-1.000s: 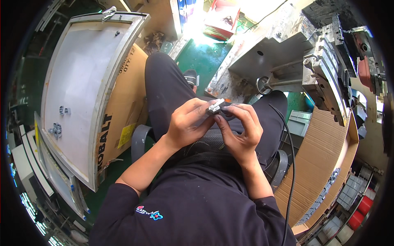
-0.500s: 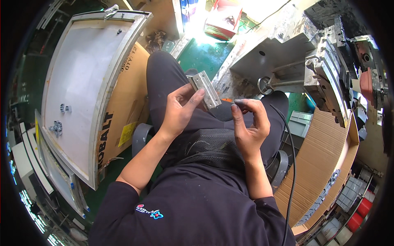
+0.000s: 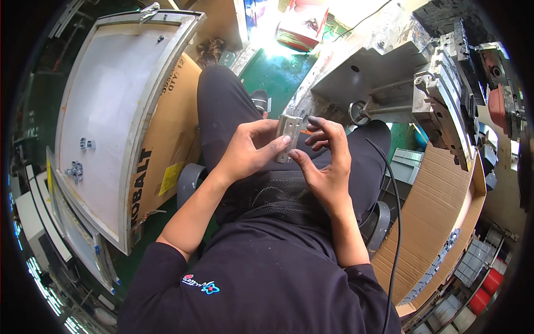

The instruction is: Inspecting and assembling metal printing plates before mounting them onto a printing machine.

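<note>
Above my lap, my left hand [image 3: 251, 149] pinches a grey metal block [image 3: 287, 131] with a groove and small holes, its thumb lying across the face. The block stands nearly upright. My right hand [image 3: 328, 157] is just to the right of it, fingers curved and apart, with the thumb tip close to the block's lower end. I cannot tell whether that thumb touches it. Nothing shows between the right fingers.
On the left a framed white board [image 3: 111, 106] bears a few small metal parts [image 3: 74, 172], beside a cardboard box [image 3: 177, 128]. At right are a machine with a handwheel [image 3: 359, 113], an open carton [image 3: 425, 222] and a black cable [image 3: 397, 222]. A red box [image 3: 300, 39] stands ahead.
My left hand has turned the metal block from a slant to nearly upright and moved slightly right. The right hand has come left to the block, its fingers spreading apart.
</note>
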{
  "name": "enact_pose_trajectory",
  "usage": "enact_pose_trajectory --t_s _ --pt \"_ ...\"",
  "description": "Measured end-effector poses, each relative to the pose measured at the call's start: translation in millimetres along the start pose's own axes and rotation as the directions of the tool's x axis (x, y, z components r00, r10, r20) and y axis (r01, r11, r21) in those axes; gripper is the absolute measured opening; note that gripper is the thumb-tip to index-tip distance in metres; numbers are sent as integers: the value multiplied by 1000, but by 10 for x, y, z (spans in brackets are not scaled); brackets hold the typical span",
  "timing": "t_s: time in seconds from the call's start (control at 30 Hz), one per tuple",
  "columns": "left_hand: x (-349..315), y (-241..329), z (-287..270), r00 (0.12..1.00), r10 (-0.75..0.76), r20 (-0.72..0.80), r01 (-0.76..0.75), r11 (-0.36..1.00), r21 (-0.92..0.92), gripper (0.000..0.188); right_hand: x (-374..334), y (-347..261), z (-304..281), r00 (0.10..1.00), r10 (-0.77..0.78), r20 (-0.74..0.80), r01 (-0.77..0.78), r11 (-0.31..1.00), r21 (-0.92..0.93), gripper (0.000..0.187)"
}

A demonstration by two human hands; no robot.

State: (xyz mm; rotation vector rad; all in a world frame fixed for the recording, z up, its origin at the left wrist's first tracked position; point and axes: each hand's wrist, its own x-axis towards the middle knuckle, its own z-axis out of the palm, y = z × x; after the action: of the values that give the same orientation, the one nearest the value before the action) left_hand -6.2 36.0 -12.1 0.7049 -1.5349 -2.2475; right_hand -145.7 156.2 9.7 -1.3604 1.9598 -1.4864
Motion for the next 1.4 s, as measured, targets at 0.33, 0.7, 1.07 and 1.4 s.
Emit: enact_pose_trajectory --t_s 0.33,0.7,1.07,1.4 --pt "25 -48 -24 1000 4 -25 -3 999 49 28 52 -29 11 954 -210 215 244 959 -147 85" --pt "46 -34 -45 996 -77 -39 75 996 -36 30 11 87 -62 998 -37 51 25 974 225 90" --pt "33 3 -69 997 -78 -22 78 997 -7 31 -1 88 -180 991 -134 28 133 990 35 95" --pt "42 -27 -99 997 -75 -27 74 996 -45 32 -10 -99 4 982 -137 127 160 967 -200 80"
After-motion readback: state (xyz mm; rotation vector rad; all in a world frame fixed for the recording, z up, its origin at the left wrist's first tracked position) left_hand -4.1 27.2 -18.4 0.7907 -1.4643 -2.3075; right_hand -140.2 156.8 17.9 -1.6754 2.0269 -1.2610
